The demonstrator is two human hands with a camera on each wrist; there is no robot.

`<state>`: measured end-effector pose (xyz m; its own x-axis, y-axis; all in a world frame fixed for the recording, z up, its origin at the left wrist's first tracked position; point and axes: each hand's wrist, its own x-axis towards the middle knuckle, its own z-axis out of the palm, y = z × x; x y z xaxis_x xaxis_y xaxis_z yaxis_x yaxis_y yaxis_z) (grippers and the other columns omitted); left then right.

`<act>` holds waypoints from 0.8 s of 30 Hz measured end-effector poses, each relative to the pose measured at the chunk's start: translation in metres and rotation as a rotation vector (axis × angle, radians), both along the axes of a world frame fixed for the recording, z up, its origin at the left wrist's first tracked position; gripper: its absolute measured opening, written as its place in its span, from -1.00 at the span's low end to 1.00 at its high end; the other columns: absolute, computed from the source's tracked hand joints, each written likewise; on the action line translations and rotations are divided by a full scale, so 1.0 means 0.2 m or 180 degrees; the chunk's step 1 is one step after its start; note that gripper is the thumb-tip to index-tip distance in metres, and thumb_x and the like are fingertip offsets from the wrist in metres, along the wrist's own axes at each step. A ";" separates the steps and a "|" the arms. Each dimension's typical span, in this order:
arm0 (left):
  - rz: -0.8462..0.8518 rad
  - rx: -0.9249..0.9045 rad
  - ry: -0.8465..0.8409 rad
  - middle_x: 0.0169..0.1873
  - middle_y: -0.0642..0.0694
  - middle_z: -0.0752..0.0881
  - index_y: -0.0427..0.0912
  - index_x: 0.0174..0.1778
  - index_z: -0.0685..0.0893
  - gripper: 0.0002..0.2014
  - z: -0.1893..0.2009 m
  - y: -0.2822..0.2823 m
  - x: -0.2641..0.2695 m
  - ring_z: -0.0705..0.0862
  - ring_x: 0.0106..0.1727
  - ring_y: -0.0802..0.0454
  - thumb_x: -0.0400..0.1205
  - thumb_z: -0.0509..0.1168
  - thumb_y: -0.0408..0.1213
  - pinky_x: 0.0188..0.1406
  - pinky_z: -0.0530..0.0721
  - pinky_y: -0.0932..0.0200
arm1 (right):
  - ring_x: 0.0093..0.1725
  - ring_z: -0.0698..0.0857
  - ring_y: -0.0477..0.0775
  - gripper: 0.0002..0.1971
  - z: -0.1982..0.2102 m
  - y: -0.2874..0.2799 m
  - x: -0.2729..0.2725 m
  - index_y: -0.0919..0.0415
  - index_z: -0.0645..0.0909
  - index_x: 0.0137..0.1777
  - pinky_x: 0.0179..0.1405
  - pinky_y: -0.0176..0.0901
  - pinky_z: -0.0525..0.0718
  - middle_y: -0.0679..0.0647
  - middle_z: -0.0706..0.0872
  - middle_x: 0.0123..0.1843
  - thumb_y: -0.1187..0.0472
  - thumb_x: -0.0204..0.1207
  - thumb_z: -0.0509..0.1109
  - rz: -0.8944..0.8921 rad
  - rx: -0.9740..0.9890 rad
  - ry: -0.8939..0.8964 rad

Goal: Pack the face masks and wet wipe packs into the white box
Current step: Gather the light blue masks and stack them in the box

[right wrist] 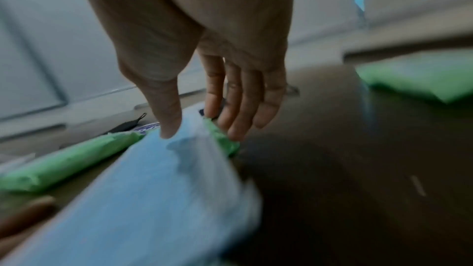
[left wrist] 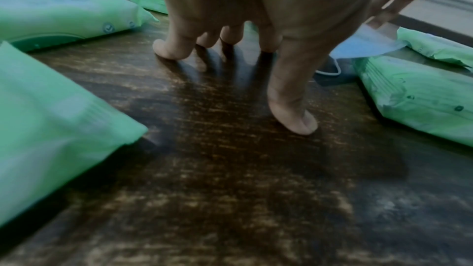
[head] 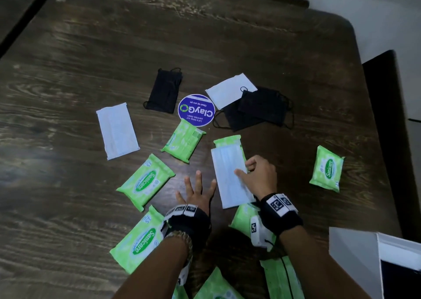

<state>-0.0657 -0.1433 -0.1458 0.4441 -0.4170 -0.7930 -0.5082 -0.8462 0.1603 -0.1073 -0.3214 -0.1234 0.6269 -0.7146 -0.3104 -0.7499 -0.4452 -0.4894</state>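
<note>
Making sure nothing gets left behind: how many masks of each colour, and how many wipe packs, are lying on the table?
Black face masks: 3
White face masks: 3
Green wet wipe packs: 8 in view, with some cut off at the bottom edge
Total: 14

Looks like an office pantry or break room; the round blue sticker on the dark wood-grain surface reads "ClayGo", "Clean as you go", "Let's keep our pantries clean"; pale floor beyond; plain light wall panels behind.
</note>
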 end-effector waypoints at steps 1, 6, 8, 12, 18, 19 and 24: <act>-0.0002 -0.0014 -0.0014 0.58 -0.13 -0.55 0.29 0.61 -0.35 0.22 -0.01 0.00 0.00 -0.50 0.58 -0.40 0.42 0.56 -0.17 0.44 -0.11 -0.61 | -0.09 0.65 0.04 -0.74 0.03 -0.02 0.04 0.06 0.60 -0.10 -0.02 0.00 0.68 -0.05 0.66 -0.11 0.01 0.39 0.60 0.0189 -0.0366 0.0105; -0.0027 -0.0047 0.0000 0.56 -0.13 -0.59 0.29 0.60 -0.38 0.24 -0.02 0.00 0.01 -0.53 0.55 -0.41 0.41 0.57 -0.16 0.44 -0.15 -0.61 | 0.08 0.66 0.20 -0.88 0.05 -0.17 0.55 0.20 0.72 0.02 0.06 0.08 0.65 0.17 0.71 0.02 0.17 0.57 0.45 0.0997 -0.1021 -0.0467; 0.0000 -0.0059 -0.0011 0.57 -0.13 -0.57 0.28 0.60 -0.38 0.22 -0.01 0.00 0.01 -0.53 0.56 -0.40 0.43 0.55 -0.15 0.44 -0.16 -0.61 | 0.17 0.65 0.25 -0.80 0.03 -0.22 0.79 0.21 0.75 0.13 0.13 0.09 0.61 0.20 0.74 0.11 0.16 0.61 0.40 0.1387 -0.1191 -0.0430; -0.0027 0.0039 -0.0099 0.58 -0.14 -0.55 0.25 0.61 -0.38 0.21 0.02 -0.02 0.00 -0.49 0.58 -0.39 0.43 0.54 -0.09 0.46 -0.11 -0.59 | 0.35 0.55 0.26 -0.62 -0.06 -0.24 1.10 0.21 0.69 0.30 0.31 0.15 0.50 0.19 0.70 0.27 -0.04 0.66 0.33 0.1665 -0.1467 -0.0004; -0.0054 0.0105 -0.0041 0.58 -0.15 -0.55 0.22 0.62 -0.38 0.25 0.03 -0.03 0.01 -0.49 0.58 -0.38 0.39 0.57 -0.07 0.47 -0.11 -0.58 | 0.33 0.58 0.26 -0.80 -0.18 -0.25 1.21 0.19 0.65 0.21 0.32 0.17 0.44 0.17 0.71 0.24 0.20 0.64 0.35 0.1678 -0.1759 0.0427; -0.0034 0.0096 -0.0041 0.58 -0.14 -0.55 0.22 0.62 -0.38 0.24 0.04 -0.03 0.01 -0.49 0.58 -0.37 0.39 0.56 -0.07 0.47 -0.11 -0.58 | 0.30 0.61 0.27 -0.83 -0.18 -0.26 1.22 0.19 0.64 0.18 0.31 0.16 0.45 0.17 0.73 0.21 0.24 0.62 0.36 0.1683 -0.1777 0.0443; -0.0023 0.0090 0.0014 0.57 -0.15 -0.57 0.22 0.62 -0.38 0.25 0.04 -0.03 0.01 -0.51 0.57 -0.38 0.39 0.57 -0.09 0.46 -0.12 -0.60 | 0.23 0.67 0.26 -0.83 -0.16 -0.27 1.23 0.19 0.64 0.14 0.29 0.14 0.49 0.17 0.76 0.15 0.17 0.60 0.40 0.1768 -0.1697 0.0348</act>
